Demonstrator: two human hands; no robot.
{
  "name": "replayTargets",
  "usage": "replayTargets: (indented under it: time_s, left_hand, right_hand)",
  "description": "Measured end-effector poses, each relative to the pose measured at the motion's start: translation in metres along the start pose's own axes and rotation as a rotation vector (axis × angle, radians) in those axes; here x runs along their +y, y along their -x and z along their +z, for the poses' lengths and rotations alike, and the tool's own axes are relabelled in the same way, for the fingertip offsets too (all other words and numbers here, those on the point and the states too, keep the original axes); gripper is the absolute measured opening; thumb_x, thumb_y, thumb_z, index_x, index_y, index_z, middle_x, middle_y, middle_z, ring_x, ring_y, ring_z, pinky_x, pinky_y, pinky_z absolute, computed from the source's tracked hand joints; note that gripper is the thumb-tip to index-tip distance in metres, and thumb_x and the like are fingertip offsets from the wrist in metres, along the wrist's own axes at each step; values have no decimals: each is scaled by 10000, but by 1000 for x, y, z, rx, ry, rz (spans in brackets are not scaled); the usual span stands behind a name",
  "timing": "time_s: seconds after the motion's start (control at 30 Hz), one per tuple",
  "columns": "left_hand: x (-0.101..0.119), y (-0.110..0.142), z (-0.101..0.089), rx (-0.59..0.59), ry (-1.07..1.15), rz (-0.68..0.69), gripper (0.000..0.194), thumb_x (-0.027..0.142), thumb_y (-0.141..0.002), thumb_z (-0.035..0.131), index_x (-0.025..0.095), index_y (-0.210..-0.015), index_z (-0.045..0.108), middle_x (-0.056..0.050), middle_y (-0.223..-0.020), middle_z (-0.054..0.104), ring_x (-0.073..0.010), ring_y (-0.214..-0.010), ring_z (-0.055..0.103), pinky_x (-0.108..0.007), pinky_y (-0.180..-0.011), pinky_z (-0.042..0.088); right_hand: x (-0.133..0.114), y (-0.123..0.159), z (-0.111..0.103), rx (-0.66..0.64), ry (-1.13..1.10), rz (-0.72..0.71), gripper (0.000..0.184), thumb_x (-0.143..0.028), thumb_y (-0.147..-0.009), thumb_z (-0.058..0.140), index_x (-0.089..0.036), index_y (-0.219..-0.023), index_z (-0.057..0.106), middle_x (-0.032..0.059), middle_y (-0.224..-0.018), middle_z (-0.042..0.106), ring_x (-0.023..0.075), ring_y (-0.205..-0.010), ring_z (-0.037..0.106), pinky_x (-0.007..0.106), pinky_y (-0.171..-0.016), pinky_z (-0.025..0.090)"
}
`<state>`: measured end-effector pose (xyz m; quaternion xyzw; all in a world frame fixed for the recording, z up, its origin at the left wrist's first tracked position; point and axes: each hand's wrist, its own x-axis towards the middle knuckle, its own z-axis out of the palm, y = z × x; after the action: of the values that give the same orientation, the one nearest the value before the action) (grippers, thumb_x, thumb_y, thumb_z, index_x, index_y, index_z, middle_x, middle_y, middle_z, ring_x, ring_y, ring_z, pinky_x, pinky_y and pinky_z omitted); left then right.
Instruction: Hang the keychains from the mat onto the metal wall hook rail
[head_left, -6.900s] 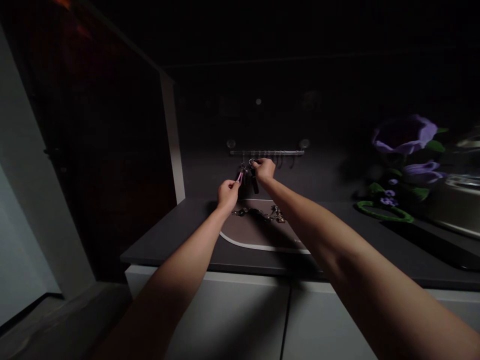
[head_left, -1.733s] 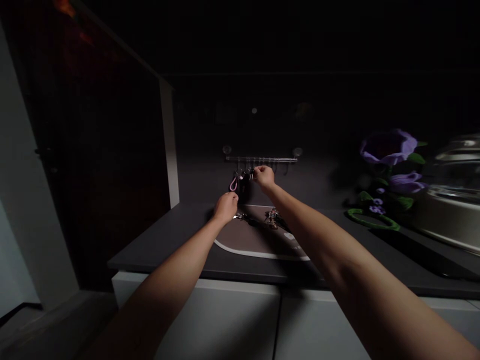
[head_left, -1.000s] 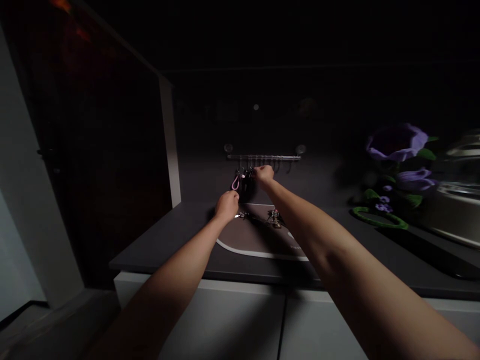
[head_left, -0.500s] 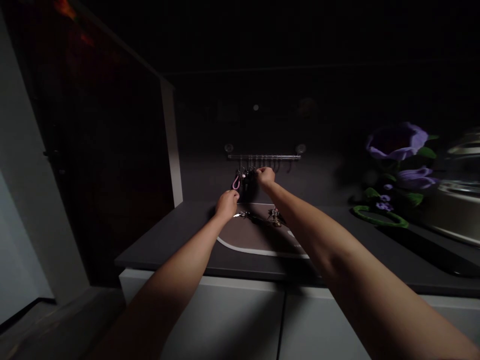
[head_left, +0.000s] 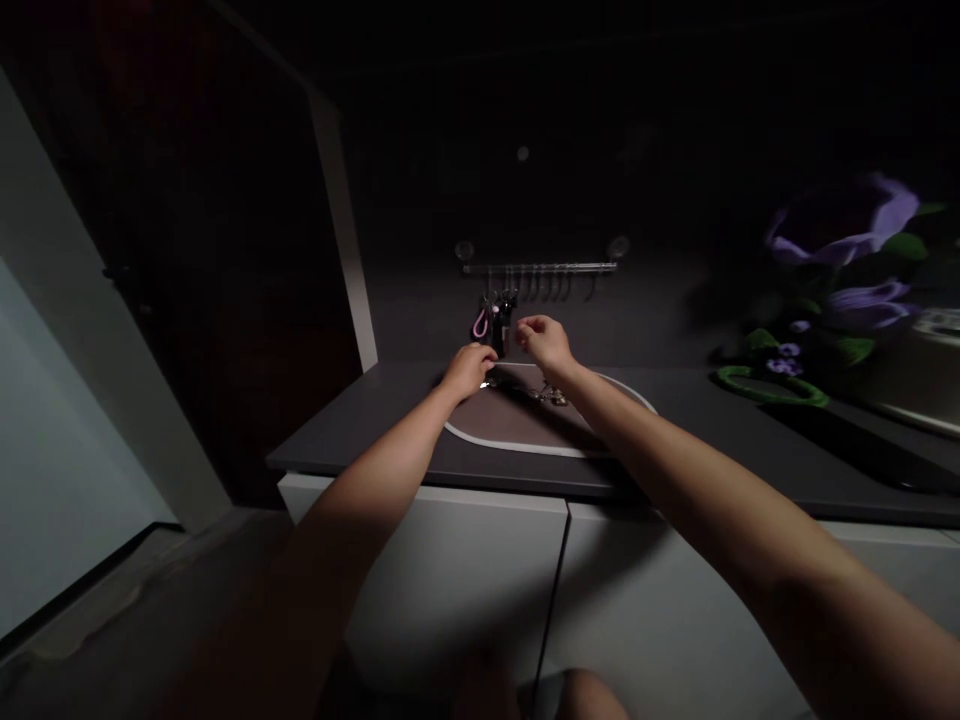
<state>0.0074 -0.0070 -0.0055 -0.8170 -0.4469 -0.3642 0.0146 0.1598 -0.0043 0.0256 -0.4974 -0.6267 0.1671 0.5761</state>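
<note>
A home, its entryway by the look of it, was being shown here! At the left of the frame, a dark door [head_left: 202, 260] was fitted with a handle [head_left: 116, 272]. Near the centre, a clear hook rail [head_left: 540, 268] was mounted on the wall [head_left: 660, 320], with a pink loop [head_left: 480, 323] hung below. Lower down, white cabinets [head_left: 465, 560] were topped by a dark counter [head_left: 360, 415], and at right purple flowers [head_left: 868, 303] were displayed!
</note>
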Motion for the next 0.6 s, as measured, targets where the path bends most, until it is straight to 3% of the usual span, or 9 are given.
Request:
replayTargets:
  time_s: [0.17, 0.33, 0.47, 0.6]
  left_hand:
    - [-3, 1, 5, -83, -46, 47, 226, 146, -778, 514, 182, -950, 656, -60, -963, 626, -165, -929, 551, -270, -845, 420]
    - [-3, 2, 7, -157, -54, 88, 278, 117, -776, 499, 193, -1000, 646, -50, -998, 625, -151, -939, 555, -264, -871, 412]
    - [-6, 2, 10, -192, -35, 149, 301, 129, -782, 495, 194, -1040, 637, -57, -1003, 627, -159, -934, 556, -266, -861, 408]
    - [-8, 2, 11, -198, -32, 132, 242, 152, -765, 528, 197, -955, 673, -52, -937, 643, -169, -898, 558, -277, -838, 407]
  right_hand:
    - [14, 35, -5, -95, 249, -45, 190, -203, -769, 497, -147, -910, 612, 57, -847, 673, 132, -779, 611, 267, -775, 450]
    - [18, 44, -7, -230, 490, -147, 241, -168, -778, 483, -149, -973, 623, 73, -928, 668, 155, -868, 600, 268, -825, 420]
    - [18, 45, -4, -313, 557, -123, 211, -171, -778, 498, -149, -927, 645, 80, -934, 667, 160, -864, 597, 244, -804, 411]
    - [20, 45, -1, -343, 543, -88, 178, -162, -766, 517, -153, -879, 654, 76, -888, 669, 164, -822, 593, 239, -770, 405]
